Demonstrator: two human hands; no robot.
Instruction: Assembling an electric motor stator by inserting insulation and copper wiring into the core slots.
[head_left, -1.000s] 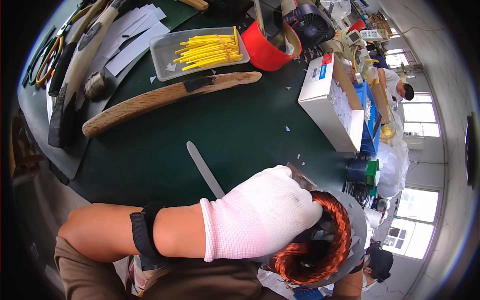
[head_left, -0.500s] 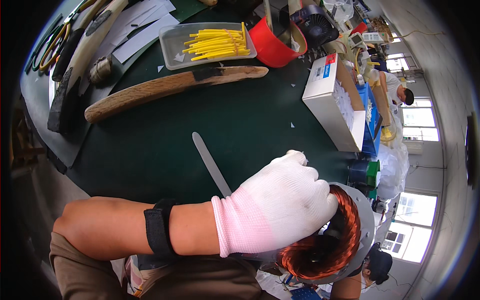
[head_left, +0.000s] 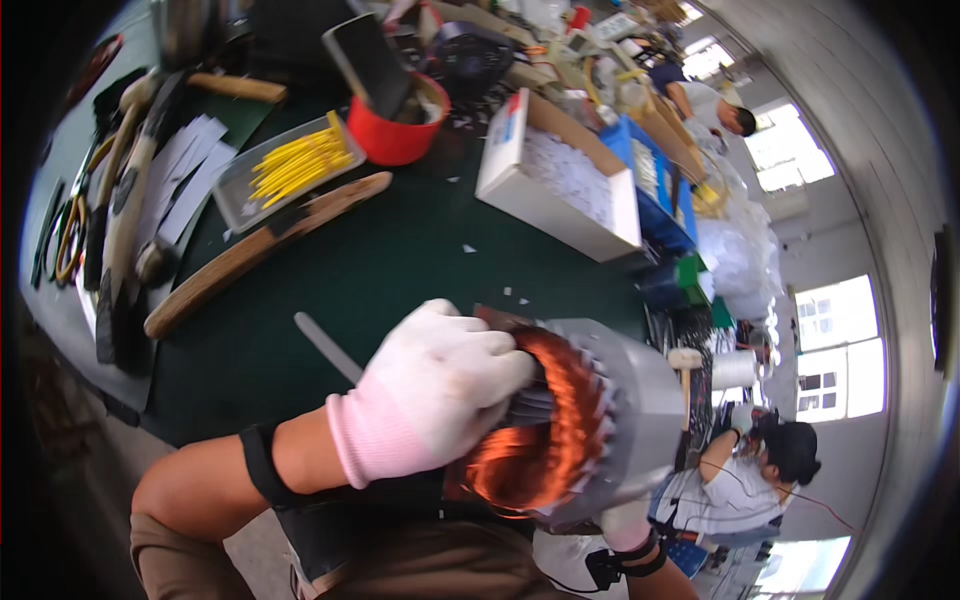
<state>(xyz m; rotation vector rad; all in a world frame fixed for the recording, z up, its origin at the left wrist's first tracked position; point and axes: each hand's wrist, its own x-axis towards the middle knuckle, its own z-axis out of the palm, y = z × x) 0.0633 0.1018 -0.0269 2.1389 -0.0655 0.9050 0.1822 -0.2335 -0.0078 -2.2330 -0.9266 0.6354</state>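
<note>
- Left hand (head_left: 425, 385), gloved: at winding end of stator (head_left: 642, 390), fingers curled, tips hidden; cannot tell if pinching.
- Right hand (head_left: 627, 526): at stator's near side, fingers hidden, cannot tell.
- Stator: tilted, between hands, copper windings (head_left: 572, 405) facing left.
- Grey strip (head_left: 328, 346), wooden bar (head_left: 256, 246): on worktop (head_left: 420, 260), left of stator.

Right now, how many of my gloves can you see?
2: left glove, at the copper coils; right glove, by the grey housing, partly hidden.
</note>
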